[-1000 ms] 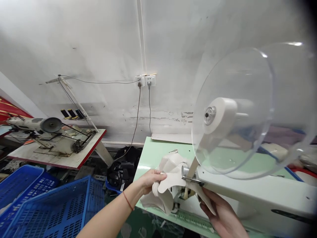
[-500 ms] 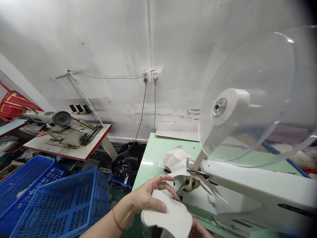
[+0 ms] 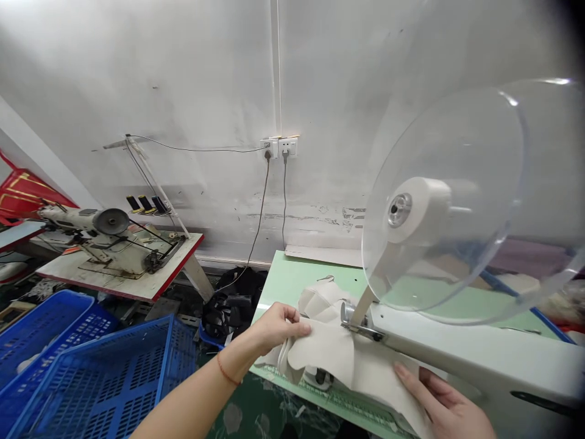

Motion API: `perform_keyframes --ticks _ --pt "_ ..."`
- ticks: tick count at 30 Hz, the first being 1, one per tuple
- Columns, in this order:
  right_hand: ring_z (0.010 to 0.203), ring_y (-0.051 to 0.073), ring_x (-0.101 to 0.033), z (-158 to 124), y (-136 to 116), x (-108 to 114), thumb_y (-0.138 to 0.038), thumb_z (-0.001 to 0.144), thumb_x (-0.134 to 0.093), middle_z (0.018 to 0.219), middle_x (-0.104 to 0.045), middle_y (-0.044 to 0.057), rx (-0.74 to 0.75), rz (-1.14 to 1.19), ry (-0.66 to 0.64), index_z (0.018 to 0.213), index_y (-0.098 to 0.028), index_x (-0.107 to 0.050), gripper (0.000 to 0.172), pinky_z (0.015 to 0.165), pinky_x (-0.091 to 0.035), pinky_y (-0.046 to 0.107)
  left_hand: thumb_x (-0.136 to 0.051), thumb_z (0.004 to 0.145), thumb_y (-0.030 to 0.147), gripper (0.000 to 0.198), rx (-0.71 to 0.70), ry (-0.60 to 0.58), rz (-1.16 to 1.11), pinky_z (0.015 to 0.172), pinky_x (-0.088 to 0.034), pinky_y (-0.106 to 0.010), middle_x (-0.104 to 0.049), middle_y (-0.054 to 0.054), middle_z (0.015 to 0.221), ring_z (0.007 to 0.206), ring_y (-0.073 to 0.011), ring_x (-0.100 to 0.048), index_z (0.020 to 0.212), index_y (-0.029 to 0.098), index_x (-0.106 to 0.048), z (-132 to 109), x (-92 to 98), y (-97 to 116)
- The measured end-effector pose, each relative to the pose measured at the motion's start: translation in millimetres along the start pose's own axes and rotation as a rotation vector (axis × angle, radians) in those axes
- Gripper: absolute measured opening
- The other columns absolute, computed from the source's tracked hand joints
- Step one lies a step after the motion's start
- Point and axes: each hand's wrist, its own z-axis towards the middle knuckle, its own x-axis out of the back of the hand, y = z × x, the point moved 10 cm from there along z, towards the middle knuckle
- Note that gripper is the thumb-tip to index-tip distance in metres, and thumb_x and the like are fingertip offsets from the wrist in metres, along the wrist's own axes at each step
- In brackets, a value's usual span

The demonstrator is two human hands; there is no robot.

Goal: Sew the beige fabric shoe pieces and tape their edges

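Observation:
My left hand [image 3: 282, 329] pinches the left edge of a cream shaped fabric piece [image 3: 326, 353] between thumb and fingers. Its right part runs under the metal tape guide [image 3: 359, 320] of the white machine [image 3: 461, 353]. My right hand [image 3: 441, 399] grips the fabric at the right, thumb on top and fingers partly hidden beneath. More cream pieces [image 3: 320, 299] lie bunched behind, on the pale green table [image 3: 286, 277]. From a roll of pale tape [image 3: 423, 204] between clear discs, a strip runs down into the guide.
Blue plastic crates [image 3: 105, 378] stand on the floor at the left. Beyond them, an older sewing machine [image 3: 119, 238] sits on a red-edged table with thread spools [image 3: 146, 204]. Dark items [image 3: 233, 299] fill a bin beside the green table. Cords hang from wall sockets [image 3: 280, 147].
My left hand has moved up, from holding a cream piece low in front to pinching fabric beside the guide. My right hand has come into fuller view, further right, on the spread fabric.

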Motion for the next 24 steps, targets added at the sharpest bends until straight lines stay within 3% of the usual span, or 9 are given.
perform_keyframes --ticks 4,10,14,17,21,24 --pt "0.089 0.027 -0.07 2 4 -22 -0.041 0.047 -0.089 0.092 -0.077 0.004 -0.133 0.148 -0.069 0.092 -0.019 -0.071 0.053 0.06 -0.059 0.021 -0.087 0.042 0.046 0.049 0.09 -0.092 -0.156 0.051 -0.037 -0.024 -0.052 0.003 0.055 0.053 -0.0101 -0.047 0.057 0.014 -0.053 18 -6.8 -22" --pt "0.092 0.023 -0.068 24 11 -18 -0.038 0.049 -0.089 0.094 -0.077 0.002 -0.11 0.179 -0.057 0.1 -0.02 -0.071 0.058 0.061 -0.057 0.017 -0.089 0.04 0.046 0.05 0.125 -0.133 -0.213 0.05 -0.037 -0.023 -0.055 0.002 0.055 0.05 -0.009 -0.048 0.058 0.013 -0.056 32 -8.7 -37" --pt "0.069 0.019 -0.066 44 10 -14 -0.026 0.04 -0.092 0.075 -0.076 0.0 -0.05 0.269 -0.003 0.088 -0.017 -0.071 0.054 0.05 -0.055 0.02 -0.089 0.039 0.047 0.052 0.133 -0.121 -0.25 0.051 -0.036 -0.024 -0.059 0.0 0.058 0.051 -0.01 -0.05 0.062 0.011 -0.058 45 -9.6 -42" --pt "0.047 0.014 -0.056 47 12 -19 -0.021 0.037 -0.092 0.055 -0.068 -0.002 -0.059 0.301 -0.012 0.072 -0.015 -0.069 0.042 0.038 -0.047 0.021 -0.087 0.043 0.051 0.053 0.103 -0.091 -0.287 0.054 -0.035 -0.024 -0.057 0.0 0.058 0.053 -0.0096 -0.049 0.061 0.012 -0.056 48 -12.1 -48" --pt "0.042 0.009 -0.05 29 31 -29 -0.036 0.047 -0.09 0.052 -0.065 -0.005 -0.028 0.378 -0.059 0.067 -0.02 -0.07 0.032 0.039 -0.044 0.019 -0.079 0.054 0.061 0.055 0.086 -0.105 -0.335 0.05 -0.027 -0.022 -0.046 0.006 0.052 0.047 -0.006 -0.038 0.06 0.016 -0.048 21 -25.7 -65" --pt "0.054 0.018 -0.063 -1 69 -51 -0.061 0.05 -0.08 0.059 -0.071 0.004 -0.061 0.311 -0.205 0.064 -0.02 -0.073 0.044 0.052 -0.053 0.028 -0.092 0.035 0.038 0.057 0.097 -0.273 -0.355 0.049 -0.026 -0.021 -0.045 0.007 0.055 0.049 -0.006 -0.038 0.062 0.017 -0.047 -19 -51.6 -70"
